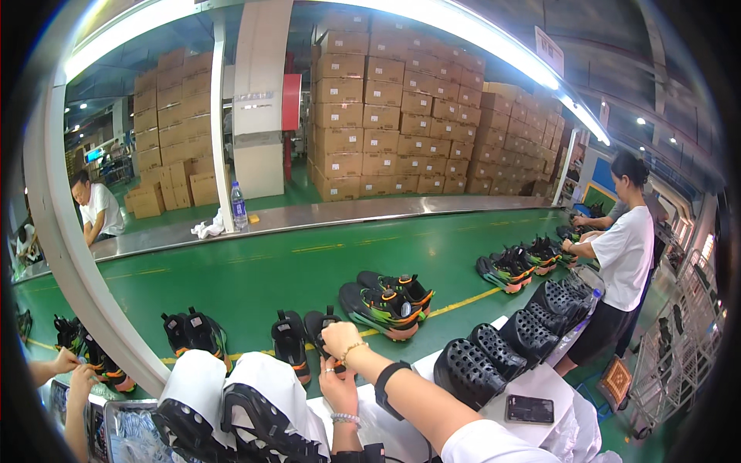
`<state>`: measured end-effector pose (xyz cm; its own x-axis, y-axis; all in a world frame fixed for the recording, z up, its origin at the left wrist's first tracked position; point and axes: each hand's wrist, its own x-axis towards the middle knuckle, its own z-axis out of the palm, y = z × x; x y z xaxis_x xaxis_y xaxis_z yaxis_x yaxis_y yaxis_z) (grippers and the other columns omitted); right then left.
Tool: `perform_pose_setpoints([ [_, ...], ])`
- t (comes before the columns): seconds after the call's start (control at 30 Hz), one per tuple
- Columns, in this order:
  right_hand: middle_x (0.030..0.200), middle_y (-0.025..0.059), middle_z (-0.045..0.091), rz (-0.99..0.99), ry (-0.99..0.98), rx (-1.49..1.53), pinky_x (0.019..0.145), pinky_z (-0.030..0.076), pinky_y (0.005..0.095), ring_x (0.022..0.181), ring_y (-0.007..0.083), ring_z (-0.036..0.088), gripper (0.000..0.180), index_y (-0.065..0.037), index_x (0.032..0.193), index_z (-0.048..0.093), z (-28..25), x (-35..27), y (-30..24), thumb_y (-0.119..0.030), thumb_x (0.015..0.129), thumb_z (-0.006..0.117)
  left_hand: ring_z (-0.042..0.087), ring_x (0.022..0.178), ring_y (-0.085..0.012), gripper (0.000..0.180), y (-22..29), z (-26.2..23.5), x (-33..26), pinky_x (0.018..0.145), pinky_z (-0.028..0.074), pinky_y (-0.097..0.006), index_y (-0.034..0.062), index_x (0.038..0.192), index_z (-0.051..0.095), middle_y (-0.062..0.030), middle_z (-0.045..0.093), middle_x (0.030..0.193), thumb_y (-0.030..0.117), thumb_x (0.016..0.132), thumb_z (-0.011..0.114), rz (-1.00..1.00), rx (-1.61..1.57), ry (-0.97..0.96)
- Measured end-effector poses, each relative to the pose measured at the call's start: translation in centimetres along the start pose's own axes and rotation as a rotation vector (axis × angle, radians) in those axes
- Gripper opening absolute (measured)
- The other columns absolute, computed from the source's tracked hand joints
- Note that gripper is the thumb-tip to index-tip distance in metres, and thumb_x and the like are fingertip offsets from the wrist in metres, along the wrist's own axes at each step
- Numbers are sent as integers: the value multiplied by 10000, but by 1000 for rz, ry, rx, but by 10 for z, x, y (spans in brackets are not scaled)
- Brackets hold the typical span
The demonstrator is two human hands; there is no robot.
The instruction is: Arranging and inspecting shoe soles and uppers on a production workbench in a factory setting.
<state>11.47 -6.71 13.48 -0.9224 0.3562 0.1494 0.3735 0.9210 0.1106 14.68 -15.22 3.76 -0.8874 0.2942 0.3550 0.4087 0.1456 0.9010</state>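
A black shoe (pixel 318 324) lies at the near edge of the green conveyor belt (pixel 255 278). My right hand (pixel 341 338), with a gold bracelet and a black wristband on that arm, curls over the top of this shoe. My left hand (pixel 334 386), wearing a ring and a bead bracelet, comes up from below with its fingers against the shoe's near end. A second black shoe (pixel 289 343) stands just to the left. A black pair with orange and green soles (pixel 386 305) lies just to the right.
More shoe pairs (pixel 197 332) (pixel 509 268) line the belt. Black perforated moulds (pixel 494 347) and a phone (pixel 529 409) lie on the white bench at right. White-wrapped forms (pixel 231 386) sit in front. A person in white (pixel 625 255) works at right, another person's hands (pixel 65 370) at left. Stacked cardboard boxes (pixel 401 108) stand behind.
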Motion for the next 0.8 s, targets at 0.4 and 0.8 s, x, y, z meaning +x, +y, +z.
perform_pose_setpoints([
  [0.4,980,123,667,545,-198,327,749,542,348,917,251,654,215,-70,951,687,51,28,-12,-139,856,507,598,813,-292,394,2,-1,-5,716,478,-340,3,1090,571,-184,608,998,271,802,595,14,-152,-27],
  [0.8,1006,151,655,253,-388,295,773,535,355,944,273,641,226,-25,928,681,4,37,-19,-90,711,670,622,761,-293,371,-8,-9,6,699,490,-347,-18,1092,543,-237,512,1228,70,745,640,-72,-2,33],
])
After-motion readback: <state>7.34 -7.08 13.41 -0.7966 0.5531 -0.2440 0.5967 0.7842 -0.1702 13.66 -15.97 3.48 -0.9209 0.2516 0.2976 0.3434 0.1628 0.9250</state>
